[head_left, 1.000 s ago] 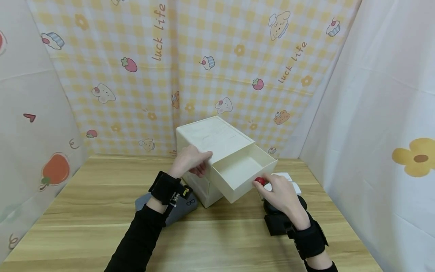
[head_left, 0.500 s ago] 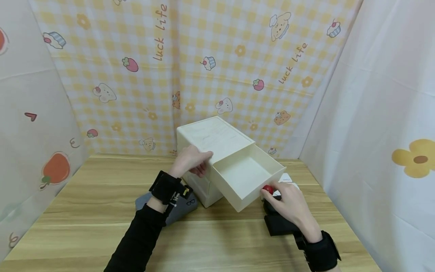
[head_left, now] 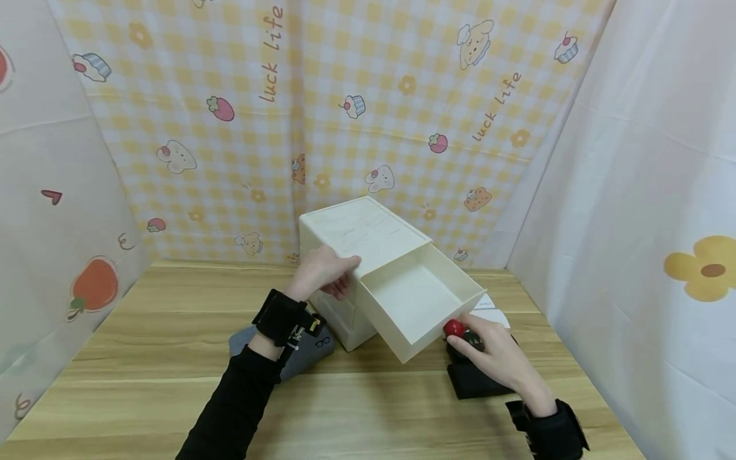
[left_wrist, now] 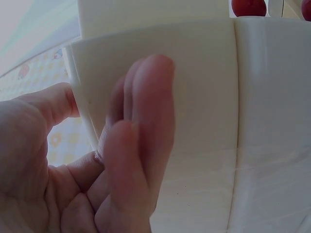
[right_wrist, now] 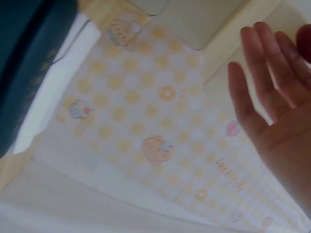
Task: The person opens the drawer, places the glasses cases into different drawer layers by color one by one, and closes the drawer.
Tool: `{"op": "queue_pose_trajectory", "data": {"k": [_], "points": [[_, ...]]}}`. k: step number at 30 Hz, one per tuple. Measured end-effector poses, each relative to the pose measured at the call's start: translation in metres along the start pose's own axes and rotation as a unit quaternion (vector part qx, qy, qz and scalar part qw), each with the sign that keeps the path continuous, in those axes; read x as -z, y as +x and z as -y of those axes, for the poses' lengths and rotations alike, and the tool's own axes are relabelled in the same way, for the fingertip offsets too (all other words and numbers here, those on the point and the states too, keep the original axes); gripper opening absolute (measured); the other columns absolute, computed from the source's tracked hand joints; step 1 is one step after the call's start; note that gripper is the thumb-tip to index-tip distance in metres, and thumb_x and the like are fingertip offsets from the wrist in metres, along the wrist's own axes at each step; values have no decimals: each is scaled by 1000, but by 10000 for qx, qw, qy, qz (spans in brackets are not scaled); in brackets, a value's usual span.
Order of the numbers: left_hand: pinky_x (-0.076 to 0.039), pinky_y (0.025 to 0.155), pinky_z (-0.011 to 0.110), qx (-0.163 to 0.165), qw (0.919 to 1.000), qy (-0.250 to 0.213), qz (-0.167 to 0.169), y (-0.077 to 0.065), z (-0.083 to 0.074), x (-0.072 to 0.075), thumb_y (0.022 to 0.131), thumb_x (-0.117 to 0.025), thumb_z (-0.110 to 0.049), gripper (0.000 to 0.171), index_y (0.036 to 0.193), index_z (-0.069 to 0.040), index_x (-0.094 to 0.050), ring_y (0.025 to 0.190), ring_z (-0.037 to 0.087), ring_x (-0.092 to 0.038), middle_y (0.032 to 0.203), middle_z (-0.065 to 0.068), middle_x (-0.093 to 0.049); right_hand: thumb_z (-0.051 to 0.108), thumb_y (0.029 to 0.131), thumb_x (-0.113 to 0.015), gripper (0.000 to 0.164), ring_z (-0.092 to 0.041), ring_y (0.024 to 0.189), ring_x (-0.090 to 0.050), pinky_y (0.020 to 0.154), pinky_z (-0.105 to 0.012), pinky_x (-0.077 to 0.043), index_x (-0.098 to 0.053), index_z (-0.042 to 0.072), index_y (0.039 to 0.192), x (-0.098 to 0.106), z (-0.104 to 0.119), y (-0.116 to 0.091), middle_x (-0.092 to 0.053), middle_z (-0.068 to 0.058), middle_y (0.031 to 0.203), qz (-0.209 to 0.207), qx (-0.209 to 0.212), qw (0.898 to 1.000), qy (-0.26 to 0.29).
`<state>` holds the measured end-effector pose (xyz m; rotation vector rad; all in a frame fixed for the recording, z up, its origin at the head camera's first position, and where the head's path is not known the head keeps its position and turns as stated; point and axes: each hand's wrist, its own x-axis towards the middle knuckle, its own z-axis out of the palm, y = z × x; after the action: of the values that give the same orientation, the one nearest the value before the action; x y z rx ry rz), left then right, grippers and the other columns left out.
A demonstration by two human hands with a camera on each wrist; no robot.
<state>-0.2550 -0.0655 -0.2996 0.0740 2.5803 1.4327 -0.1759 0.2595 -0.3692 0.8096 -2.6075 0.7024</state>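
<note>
A cream drawer cabinet stands at an angle at the back of the wooden table. Its top drawer is pulled well out and holds nothing visible. Over the cabinet's left top edge my left hand has its thumb, with the other fingers at the side wall; in the left wrist view the fingers lie along that wall. On the drawer front is a round red knob. My right hand is right beside the knob, thumb and fingers spread around it. In the right wrist view its fingers are nearly straight.
A grey case with a glasses mark lies left of the cabinet, partly under the left wrist. To the right, partly behind the right hand, are a black flat item, a round dark object and a white item. Patterned cloth hangs behind.
The top drawer has slid further out toward the lower right, together with my right hand. The right fingers have loosened from the red knob. My left hand has stayed put.
</note>
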Motion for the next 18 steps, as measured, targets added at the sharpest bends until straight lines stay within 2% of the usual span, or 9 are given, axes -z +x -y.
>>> {"op": "queue_pose_trajectory", "data": {"k": [3,6,9,11,18], "points": [[-58,51,30,29,10000,-9,-19,1,0,0,90,-57,-37,41,77,1,-66,49,15,-65,61,8,-67,22,88,-67,26,-8,98,-64,81,-32,-55,-62,22,113,-2,-16,-11,-67,13,106,204,132,9997,29],[-59,52,30,39,10000,-21,7,1,0,0,90,-56,-36,40,78,1,-66,49,15,-65,61,8,-67,26,83,-72,26,-11,93,-64,78,-33,-55,-64,20,107,-7,-38,-25,-66,9,103,223,350,9971,-632],[-59,52,31,67,10000,-27,6,1,0,0,90,-56,-36,40,79,1,-66,49,15,-65,61,8,-67,33,78,-76,35,-14,94,-64,77,-34,-54,-66,15,106,-13,-60,-42,-65,4,104,203,512,9879,-1451],[-58,52,30,77,10000,-27,5,1,-1,0,90,-57,-37,41,79,1,-66,49,15,-64,61,8,-67,37,76,-77,40,-15,96,-62,78,-38,-53,-66,14,107,-16,-73,-53,-64,2,105,229,561,9818,-1801],[-59,53,30,79,10000,-53,1,1,0,0,89,-57,-36,40,78,1,-66,48,14,-64,60,7,-66,54,70,-75,57,-16,99,-56,79,-43,-52,-65,13,108,-24,-106,-78,-60,1,106,327,863,9699,-2252]]}}
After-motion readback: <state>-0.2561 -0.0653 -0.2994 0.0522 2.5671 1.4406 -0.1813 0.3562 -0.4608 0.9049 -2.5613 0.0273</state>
